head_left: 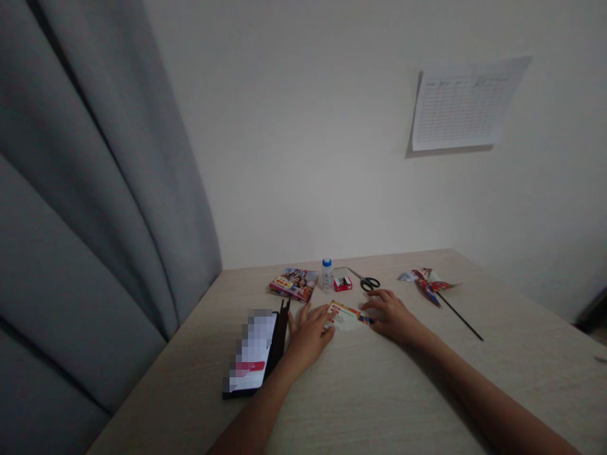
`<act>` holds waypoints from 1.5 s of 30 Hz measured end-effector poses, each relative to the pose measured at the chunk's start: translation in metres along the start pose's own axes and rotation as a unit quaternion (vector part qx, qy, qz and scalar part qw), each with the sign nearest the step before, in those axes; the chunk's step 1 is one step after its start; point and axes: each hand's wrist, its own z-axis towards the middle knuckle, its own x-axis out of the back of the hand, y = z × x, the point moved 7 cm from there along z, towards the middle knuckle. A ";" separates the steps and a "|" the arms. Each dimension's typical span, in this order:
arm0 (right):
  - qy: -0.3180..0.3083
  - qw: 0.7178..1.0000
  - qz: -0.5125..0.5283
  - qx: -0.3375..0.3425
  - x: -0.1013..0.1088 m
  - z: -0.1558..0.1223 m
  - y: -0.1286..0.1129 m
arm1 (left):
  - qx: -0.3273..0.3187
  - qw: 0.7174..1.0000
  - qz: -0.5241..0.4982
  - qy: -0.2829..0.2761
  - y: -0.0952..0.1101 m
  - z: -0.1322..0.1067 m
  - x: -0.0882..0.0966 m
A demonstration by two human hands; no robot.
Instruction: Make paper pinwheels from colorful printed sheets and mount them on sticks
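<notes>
A small printed paper sheet (345, 316) with red and orange print lies flat on the pale wooden table (389, 392). My left hand (308, 333) rests palm down at its left edge, fingers stretched out and touching the sheet. My right hand (391, 315) lies on the sheet's right edge, fingers bent and pressing on the corner.
A phone (253, 354) on a dark stand sits left of my left hand. Behind the sheet are a stack of coloured leaflets (294, 284), a small white bottle (327, 275), a red box (342, 284) and scissors (365, 280). A paper pinwheel on a stick (434, 287) lies to the right. Grey curtain (85, 208) at left.
</notes>
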 end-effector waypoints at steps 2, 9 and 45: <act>-0.015 1.000 0.004 0.004 0.001 -0.001 0.000 | -0.003 1.000 -0.003 0.005 0.000 0.000 0.000; -0.040 0.998 0.014 0.052 -0.001 -0.002 -0.007 | -0.009 0.999 -0.031 0.020 0.000 0.001 0.003; -0.026 0.992 0.038 -0.115 -0.029 0.013 -0.016 | 0.064 0.994 -0.082 0.040 0.008 0.013 0.006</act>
